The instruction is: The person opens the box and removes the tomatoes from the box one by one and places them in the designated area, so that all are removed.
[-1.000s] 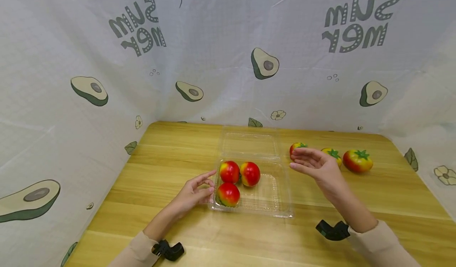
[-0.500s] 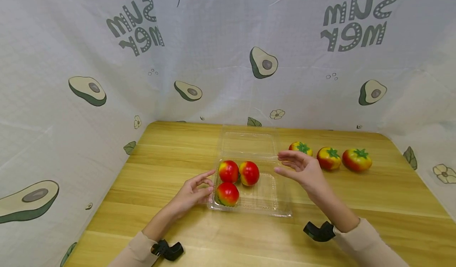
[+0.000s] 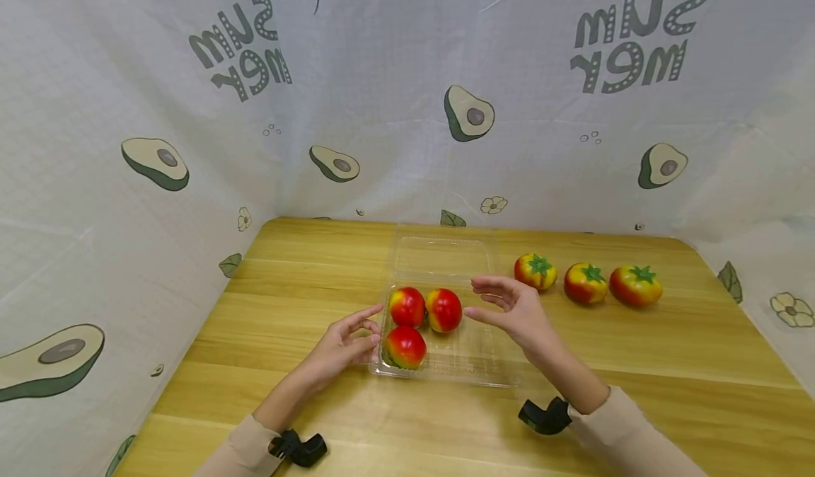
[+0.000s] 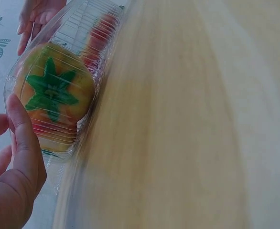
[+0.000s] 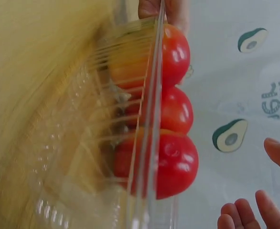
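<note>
A clear plastic clamshell box [image 3: 467,353] lies on the table with its lid folded back. Three red-and-yellow tomatoes sit in its left part: one at the back left [image 3: 407,307], one beside it [image 3: 443,311] and one in front [image 3: 405,347]. At the box's left side my left hand [image 3: 340,346] touches the wall and rim with thumb and fingertips, as the left wrist view shows [image 4: 20,167]. Over the box's right part hovers my right hand [image 3: 518,314], fingers parted and holding nothing, close to the back tomato; the right wrist view shows its fingertips [image 5: 262,210] apart from the tomatoes.
Three more tomatoes with green star-shaped tops stand in a row at the back right: left [image 3: 535,272], middle [image 3: 585,283], right [image 3: 635,286]. The thin clear lid [image 3: 442,254] lies flat behind the box. A printed curtain [image 3: 395,95] hangs beyond the wooden table [image 3: 305,272].
My right hand has moved left from the loose tomatoes to above the box, carrying nothing. The left hand has stayed at the box's left side, and the tomatoes have not moved.
</note>
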Demonstrator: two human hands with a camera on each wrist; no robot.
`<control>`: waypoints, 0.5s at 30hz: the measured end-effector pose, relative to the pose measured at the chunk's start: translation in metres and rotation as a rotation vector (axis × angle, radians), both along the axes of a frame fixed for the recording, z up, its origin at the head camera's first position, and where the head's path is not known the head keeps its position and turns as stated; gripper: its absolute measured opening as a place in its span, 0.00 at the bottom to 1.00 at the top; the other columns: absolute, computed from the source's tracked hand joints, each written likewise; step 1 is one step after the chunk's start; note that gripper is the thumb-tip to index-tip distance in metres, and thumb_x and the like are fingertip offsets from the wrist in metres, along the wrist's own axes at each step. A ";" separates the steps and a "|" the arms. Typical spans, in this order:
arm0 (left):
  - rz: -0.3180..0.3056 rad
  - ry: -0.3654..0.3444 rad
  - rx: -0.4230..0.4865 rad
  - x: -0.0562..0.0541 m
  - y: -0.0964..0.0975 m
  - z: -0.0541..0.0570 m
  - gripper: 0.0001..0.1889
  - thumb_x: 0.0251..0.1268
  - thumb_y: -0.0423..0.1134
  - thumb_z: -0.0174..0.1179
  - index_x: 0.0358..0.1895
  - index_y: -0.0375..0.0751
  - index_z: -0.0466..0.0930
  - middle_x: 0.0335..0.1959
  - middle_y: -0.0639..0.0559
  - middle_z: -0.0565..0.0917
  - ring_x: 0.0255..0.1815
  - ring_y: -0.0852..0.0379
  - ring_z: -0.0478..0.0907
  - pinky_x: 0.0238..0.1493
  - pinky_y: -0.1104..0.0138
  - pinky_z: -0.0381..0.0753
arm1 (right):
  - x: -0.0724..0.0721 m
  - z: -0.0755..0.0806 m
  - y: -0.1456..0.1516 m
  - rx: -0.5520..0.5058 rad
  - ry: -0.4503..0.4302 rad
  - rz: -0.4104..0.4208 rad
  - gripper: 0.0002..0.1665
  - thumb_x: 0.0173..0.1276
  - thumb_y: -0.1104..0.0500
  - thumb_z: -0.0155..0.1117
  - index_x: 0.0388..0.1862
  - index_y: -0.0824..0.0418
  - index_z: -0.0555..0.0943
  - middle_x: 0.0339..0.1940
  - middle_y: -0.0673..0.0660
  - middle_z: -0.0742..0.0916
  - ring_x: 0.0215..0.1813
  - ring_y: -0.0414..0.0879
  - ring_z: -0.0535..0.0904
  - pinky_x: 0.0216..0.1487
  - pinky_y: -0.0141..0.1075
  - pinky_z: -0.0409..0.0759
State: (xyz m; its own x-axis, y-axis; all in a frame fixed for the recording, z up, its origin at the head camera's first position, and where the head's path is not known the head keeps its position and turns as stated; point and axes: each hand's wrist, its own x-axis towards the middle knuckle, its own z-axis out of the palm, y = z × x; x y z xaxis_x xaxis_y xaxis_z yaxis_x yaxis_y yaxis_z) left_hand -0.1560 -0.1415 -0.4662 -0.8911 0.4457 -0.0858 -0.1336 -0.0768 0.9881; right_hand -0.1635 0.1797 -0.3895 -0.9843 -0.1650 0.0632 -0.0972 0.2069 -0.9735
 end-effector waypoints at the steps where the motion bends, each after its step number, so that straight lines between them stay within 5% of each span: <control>1: 0.001 -0.001 -0.002 0.000 0.000 0.000 0.31 0.73 0.28 0.57 0.76 0.41 0.61 0.47 0.45 0.72 0.33 0.59 0.77 0.41 0.68 0.86 | 0.000 -0.001 -0.002 0.003 -0.001 0.002 0.30 0.61 0.65 0.75 0.60 0.72 0.77 0.58 0.65 0.82 0.58 0.50 0.77 0.62 0.31 0.75; 9: -0.009 0.002 0.011 0.000 -0.001 -0.001 0.31 0.73 0.29 0.57 0.77 0.39 0.60 0.47 0.45 0.72 0.33 0.59 0.78 0.42 0.67 0.86 | -0.005 -0.007 -0.016 0.000 -0.017 0.007 0.30 0.60 0.68 0.75 0.61 0.73 0.76 0.60 0.66 0.80 0.63 0.58 0.75 0.70 0.50 0.68; 15: -0.014 0.007 0.013 -0.001 -0.001 0.000 0.31 0.73 0.29 0.57 0.76 0.38 0.60 0.47 0.46 0.72 0.33 0.59 0.78 0.42 0.68 0.86 | -0.009 -0.010 -0.024 0.001 -0.012 0.014 0.32 0.59 0.70 0.74 0.62 0.75 0.75 0.63 0.71 0.77 0.65 0.63 0.72 0.72 0.54 0.65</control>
State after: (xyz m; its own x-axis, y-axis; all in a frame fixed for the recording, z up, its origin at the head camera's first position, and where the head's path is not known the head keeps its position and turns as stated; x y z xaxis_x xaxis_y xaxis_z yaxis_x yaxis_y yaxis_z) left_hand -0.1569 -0.1421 -0.4666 -0.8851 0.4595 -0.0734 -0.1275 -0.0877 0.9880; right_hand -0.1724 0.1561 -0.3994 -0.9825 -0.1791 0.0517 -0.0889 0.2065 -0.9744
